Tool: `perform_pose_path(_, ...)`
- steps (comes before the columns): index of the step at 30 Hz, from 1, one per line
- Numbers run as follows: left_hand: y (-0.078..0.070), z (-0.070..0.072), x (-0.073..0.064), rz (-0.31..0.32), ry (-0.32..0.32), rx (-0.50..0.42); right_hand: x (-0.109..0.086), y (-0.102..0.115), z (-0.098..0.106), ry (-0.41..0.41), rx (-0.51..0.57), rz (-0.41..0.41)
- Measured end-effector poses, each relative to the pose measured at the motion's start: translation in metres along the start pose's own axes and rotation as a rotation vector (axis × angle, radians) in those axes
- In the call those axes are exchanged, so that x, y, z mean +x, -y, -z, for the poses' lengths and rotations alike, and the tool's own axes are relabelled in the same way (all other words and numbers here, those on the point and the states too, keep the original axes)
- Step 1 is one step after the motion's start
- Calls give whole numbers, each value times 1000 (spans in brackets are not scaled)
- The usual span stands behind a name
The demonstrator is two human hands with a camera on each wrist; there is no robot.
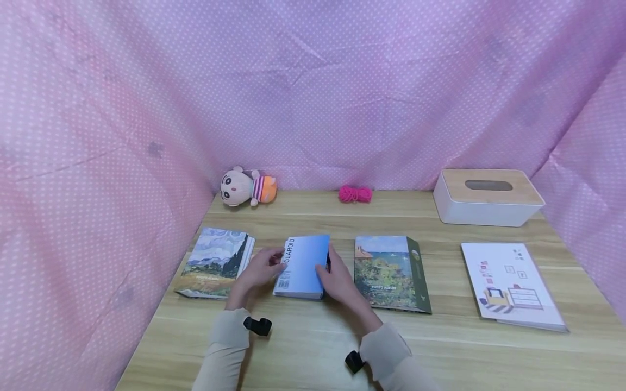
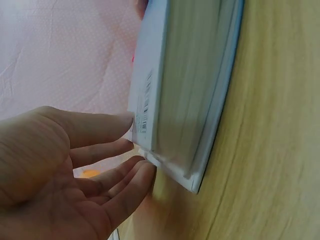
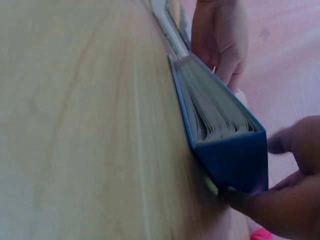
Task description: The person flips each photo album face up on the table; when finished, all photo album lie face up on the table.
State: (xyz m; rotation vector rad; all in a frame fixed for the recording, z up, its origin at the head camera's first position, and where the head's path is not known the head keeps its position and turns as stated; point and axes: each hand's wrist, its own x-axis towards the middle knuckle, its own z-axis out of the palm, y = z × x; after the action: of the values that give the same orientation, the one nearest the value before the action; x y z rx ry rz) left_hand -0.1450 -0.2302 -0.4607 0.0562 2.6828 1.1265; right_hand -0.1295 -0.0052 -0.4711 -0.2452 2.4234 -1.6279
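Observation:
A thick blue photo album (image 1: 307, 266) with "OLAROID" lettering and a barcode lies between both hands, its cover facing up. At its open side, my left hand (image 1: 261, 267) pinches the edge of the cover (image 2: 146, 95), thumb on top and fingers at the corner. My right hand (image 1: 338, 276) grips the spine side, its thumb on the cover. In the right wrist view, the fingers of that hand reach round the low edge of the dark blue spine (image 3: 235, 162). Clear sleeve pages (image 3: 212, 105) show between the covers.
Left of the hands lies a landscape-painting album (image 1: 212, 263); to the right are a green-spined album (image 1: 388, 271) and a white one (image 1: 511, 285). Along the back sit a plush toy (image 1: 246, 187), pink yarn (image 1: 355, 194) and a tissue box (image 1: 489, 198), before a pink dotted curtain (image 1: 313, 98).

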Motion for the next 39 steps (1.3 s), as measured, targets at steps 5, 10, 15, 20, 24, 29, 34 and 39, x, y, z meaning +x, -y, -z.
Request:
perform_pose_path(5,1,-2,0,4,-2,-13,0,-9,2,-1,92,-45)
perform_pose_path(10,-1,-2,2,23,6,-26,0,-7,6,-6,161,-52)
perform_pose_path(15,-4,-1,2,31,19,-45,-1,-1,10,-18,155,-58)
perform_pose_path(20,-11,-4,4,35,40,-88,-1,8,16,-31,127,-44)
perform_pose_path(24,-15,-8,7,50,66,-117,-3,17,22,-35,120,-29)
perform_pose_path(29,-20,-14,8,15,116,-160,-5,27,28,-55,107,8)
perform_pose_path(34,-23,-18,10,3,185,-221,-6,34,31,-79,134,28)
perform_pose_path(39,-25,-19,9,16,185,-251,-8,35,30,-94,192,1)
